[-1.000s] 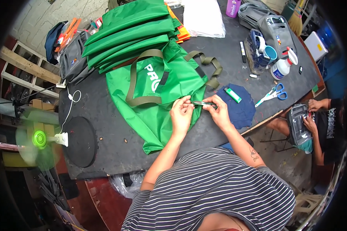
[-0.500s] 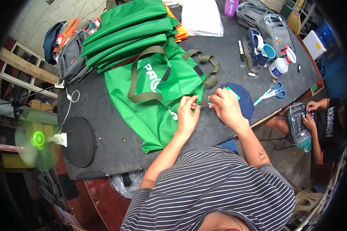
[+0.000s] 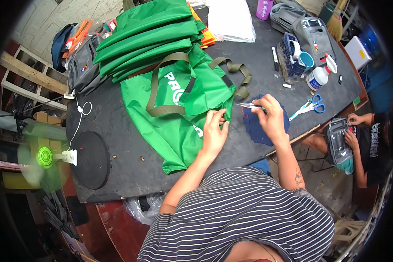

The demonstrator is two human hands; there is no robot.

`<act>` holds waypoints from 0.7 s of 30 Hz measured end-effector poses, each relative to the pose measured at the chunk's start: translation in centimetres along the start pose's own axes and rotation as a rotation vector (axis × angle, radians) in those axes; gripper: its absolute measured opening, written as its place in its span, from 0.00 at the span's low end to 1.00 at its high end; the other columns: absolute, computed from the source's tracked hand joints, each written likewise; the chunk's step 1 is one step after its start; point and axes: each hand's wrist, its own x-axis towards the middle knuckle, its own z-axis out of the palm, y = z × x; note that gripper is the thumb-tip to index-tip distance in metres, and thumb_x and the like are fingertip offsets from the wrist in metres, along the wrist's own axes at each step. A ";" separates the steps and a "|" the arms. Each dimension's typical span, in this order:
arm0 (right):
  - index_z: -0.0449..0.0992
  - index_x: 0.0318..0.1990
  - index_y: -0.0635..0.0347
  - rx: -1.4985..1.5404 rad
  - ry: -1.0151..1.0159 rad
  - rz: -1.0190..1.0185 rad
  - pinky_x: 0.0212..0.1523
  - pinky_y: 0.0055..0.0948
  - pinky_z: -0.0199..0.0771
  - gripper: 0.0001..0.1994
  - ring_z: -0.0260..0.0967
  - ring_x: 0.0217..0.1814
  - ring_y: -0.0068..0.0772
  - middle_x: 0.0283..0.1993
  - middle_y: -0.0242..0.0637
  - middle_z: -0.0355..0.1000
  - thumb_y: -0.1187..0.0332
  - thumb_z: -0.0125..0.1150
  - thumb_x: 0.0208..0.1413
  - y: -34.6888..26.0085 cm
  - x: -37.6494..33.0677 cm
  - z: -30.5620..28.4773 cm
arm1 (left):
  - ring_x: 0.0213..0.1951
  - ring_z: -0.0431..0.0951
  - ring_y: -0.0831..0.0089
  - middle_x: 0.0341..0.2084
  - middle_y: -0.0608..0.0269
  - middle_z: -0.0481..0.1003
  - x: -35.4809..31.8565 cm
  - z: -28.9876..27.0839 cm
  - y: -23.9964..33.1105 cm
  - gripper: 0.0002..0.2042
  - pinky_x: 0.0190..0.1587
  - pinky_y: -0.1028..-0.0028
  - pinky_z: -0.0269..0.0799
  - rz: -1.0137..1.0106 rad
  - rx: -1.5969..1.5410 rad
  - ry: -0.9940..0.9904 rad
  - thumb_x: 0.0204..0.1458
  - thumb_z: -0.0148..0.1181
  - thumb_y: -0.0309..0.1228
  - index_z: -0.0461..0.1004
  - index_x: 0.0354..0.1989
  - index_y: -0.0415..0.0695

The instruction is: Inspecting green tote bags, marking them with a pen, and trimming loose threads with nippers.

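Note:
A green cloth bag with olive webbing handles lies spread on the dark table. My left hand pinches the right edge of the bag between thumb and fingers. Just right of it, my right hand holds small silver thread snips, their pointed tip turned left toward the bag and apart from it. Beneath my right hand lies a dark blue cloth piece.
Folded green bags are stacked behind. Blue-handled scissors, a spray bottle and a marker lie or stand on the right. A fan runs at left. A co-worker's hands handle a grey bag beyond the right edge.
My right hand has drawn away to the right from the bag's edge, bringing the snips with it. My left hand stays on the edge.

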 end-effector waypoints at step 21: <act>0.73 0.24 0.58 -0.333 -0.359 -0.418 0.41 0.33 0.59 0.04 0.63 0.39 0.34 0.32 0.34 0.65 0.70 0.60 0.40 -1.2 0.9 0.9 | 0.31 0.73 0.65 0.35 0.58 0.69 0.4 0.9 -0.4 0.20 0.35 0.68 0.71 0.112 0.252 -0.066 0.40 0.64 0.19 0.73 0.46 0.40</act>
